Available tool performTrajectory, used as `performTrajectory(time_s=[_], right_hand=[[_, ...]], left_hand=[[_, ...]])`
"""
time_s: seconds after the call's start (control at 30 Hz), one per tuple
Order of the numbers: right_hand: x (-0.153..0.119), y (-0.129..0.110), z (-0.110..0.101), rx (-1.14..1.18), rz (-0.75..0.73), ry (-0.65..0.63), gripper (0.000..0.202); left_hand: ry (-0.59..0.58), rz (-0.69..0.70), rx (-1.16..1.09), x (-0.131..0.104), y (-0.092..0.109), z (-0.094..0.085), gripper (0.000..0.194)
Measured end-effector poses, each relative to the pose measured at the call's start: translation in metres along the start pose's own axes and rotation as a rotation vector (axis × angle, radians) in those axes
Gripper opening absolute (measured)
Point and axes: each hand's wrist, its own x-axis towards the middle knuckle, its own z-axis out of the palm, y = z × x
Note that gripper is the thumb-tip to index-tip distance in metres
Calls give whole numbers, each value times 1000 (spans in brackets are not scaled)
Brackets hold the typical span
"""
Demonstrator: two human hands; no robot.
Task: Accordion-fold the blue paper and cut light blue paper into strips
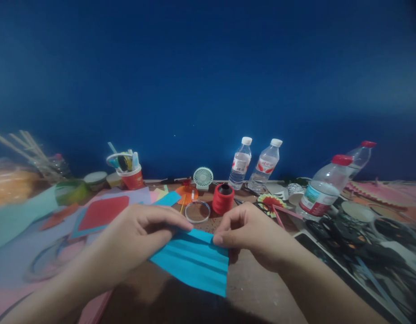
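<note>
A blue sheet of paper (197, 263) with several parallel creases is held above the brown table. My left hand (143, 236) pinches its upper left edge between thumb and fingers. At the upper right corner, my right hand (243, 227) grips the paper between thumb and curled fingers. The top strip between the hands looks folded. Just beyond the hands stand a red thread spool (223, 199) and a clear ring-shaped roll (197, 212).
Behind are a small fan (203, 178), water bottles (240, 164) and a red cup of tools (132, 177). Coloured paper sheets (105, 212) spread at left. A large bottle (324, 189) and black cables (350, 243) crowd the right.
</note>
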Motion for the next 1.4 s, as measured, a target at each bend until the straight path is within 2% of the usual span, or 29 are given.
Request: performTrajectory(time_s=[0.2, 0.43, 0.77, 0.83, 0.97, 1.07, 1.13, 1.2, 1.27, 1.37, 1.4], right_hand=[[2, 1, -3, 23, 16, -36, 11], [2, -1, -4, 7, 12, -40, 11], [-2, -3, -4, 17, 20, -59, 10], [-1, -3, -3, 7, 24, -52, 10], [-2, -2, -1, -30, 56, -64, 10], [-3, -2, 2, -71, 98, -88, 8], [-3, -2, 4, -100, 118, -91, 7], [-2, -2, 5, -126, 139, -91, 7], [-1, -2, 8, -150, 170, -97, 7], [1, 1, 12, -171, 217, -119, 5], [1, 2, 13, -176, 228, -126, 5]], left_hand=[[1, 31, 41, 0, 6, -1, 30], [7, 81, 36, -1, 4, -2, 33], [-5, 82, 28, -2, 9, -5, 26], [-39, 54, 30, -2, 9, -6, 28], [-192, -51, 69, -6, 12, -11, 37], [-290, -86, 51, -8, 13, -16, 31], [-394, -104, -18, -7, 14, -18, 28], [-484, -95, -150, -5, 15, -20, 33], [-492, -84, -230, -2, 15, -19, 41], [-472, -183, 12, 1, 14, -12, 26], [-538, -181, 68, 2, 12, -9, 24]])
